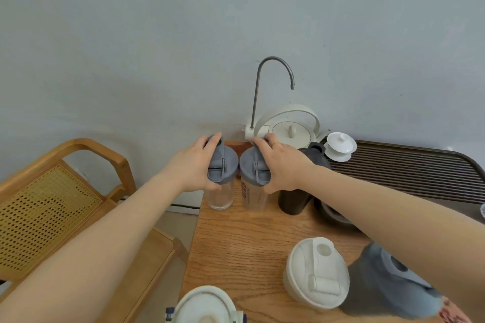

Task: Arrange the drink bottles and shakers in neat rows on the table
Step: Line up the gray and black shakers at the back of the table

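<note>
Two clear shakers with grey lids stand side by side at the far left of the wooden table. My left hand grips the lid of the left shaker. My right hand grips the lid of the right shaker, which has red lettering. A dark shaker stands just right of them, partly behind my right forearm. Closer to me are a cream-lidded shaker, a blue-grey bottle and a white-lidded bottle at the bottom edge.
A white kettle with a curved metal spout stands against the wall. A white lidded cup rests on a dark slatted tray to the right. A wooden cane chair stands left of the table.
</note>
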`<action>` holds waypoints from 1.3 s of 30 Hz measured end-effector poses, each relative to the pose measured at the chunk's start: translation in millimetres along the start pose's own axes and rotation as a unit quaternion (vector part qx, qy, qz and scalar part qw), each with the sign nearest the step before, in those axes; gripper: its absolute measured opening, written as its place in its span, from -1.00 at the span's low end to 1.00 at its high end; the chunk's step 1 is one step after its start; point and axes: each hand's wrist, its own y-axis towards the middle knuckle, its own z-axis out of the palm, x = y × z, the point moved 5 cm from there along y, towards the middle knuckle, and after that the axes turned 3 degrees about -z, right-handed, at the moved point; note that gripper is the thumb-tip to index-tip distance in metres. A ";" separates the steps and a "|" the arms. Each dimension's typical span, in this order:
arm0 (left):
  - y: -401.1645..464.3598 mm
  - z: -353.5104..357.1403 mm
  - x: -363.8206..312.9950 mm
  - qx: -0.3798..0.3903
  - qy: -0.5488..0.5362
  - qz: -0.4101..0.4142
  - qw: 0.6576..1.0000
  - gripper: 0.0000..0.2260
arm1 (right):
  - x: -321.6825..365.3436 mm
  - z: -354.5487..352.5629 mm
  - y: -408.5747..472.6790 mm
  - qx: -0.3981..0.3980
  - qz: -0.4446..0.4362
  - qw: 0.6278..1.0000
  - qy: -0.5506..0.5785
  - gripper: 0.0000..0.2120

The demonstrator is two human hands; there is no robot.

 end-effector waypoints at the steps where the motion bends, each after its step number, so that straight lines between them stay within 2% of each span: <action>1: 1.4 0.6 0.7 -0.003 -0.005 0.001 1.000 0.03 | 0.8 1.2 0.8 -0.005 0.014 1.000 0.012 0.02; 3: 3.7 1.8 1.7 0.001 -0.009 0.000 1.000 0.04 | 2.7 2.1 1.6 -0.007 0.030 0.999 0.018 0.04; 6: 2.2 2.6 -0.5 0.000 0.026 -0.017 1.000 0.13 | -3.6 -10.9 -5.9 0.006 0.029 0.999 -0.021 0.18; 9: -4.7 -7.6 -22.4 -0.061 0.048 0.021 0.997 0.12 | -36.6 -30.6 -32.3 -0.002 0.070 0.997 -0.018 0.15; 12: -4.3 -10.7 -57.3 -0.080 0.052 0.113 0.989 0.00 | -69.5 -21.6 -62.8 0.012 0.169 0.982 0.080 0.13; 15: 6.8 4.5 -74.7 -0.025 0.055 0.121 0.991 -0.04 | -70.3 5.2 -68.7 0.038 0.197 0.958 0.207 0.17; 17: 12.0 11.4 -76.0 -0.010 0.052 0.100 0.994 -0.09 | -68.3 13.7 -61.8 0.017 0.191 0.958 0.214 0.15; 21: 11.5 10.5 -79.7 -0.039 0.060 0.096 0.993 -0.22 | -72.8 12.2 -61.3 -0.021 0.140 0.966 0.216 0.00; 24: 9.0 12.0 -80.5 -0.042 0.072 0.088 0.993 -0.23 | -74.2 12.7 -67.9 -0.009 0.084 0.968 0.235 -0.03; 27: 8.7 10.3 -83.3 -0.037 0.078 0.071 0.994 -0.23 | -73.3 14.5 -70.9 0.007 0.078 0.968 0.238 -0.01; 30: 5.6 7.5 -83.7 -0.013 0.066 0.056 0.996 -0.16 | -74.6 6.9 -75.0 0.047 0.075 0.984 0.157 0.02; 32: -3.9 -0.1 -90.0 -0.024 0.059 0.058 0.996 -0.14 | -74.2 -18.3 -91.9 0.025 0.082 0.987 0.134 -0.14; 34: -18.5 -14.4 -107.4 -0.059 0.034 0.086 0.994 -0.21 | -71.1 -46.9 -124.0 0.000 0.064 0.979 0.194 -0.38; 36: -36.4 -29.6 -132.0 -0.074 -0.001 0.128 0.989 -0.33 | -61.3 -60.2 -165.4 0.049 0.019 0.961 0.273 -0.50; 39: -57.7 -37.0 -165.9 -0.051 -0.013 0.168 0.984 -0.45 | -44.6 -40.6 -214.3 0.199 -0.029 0.956 0.213 -0.35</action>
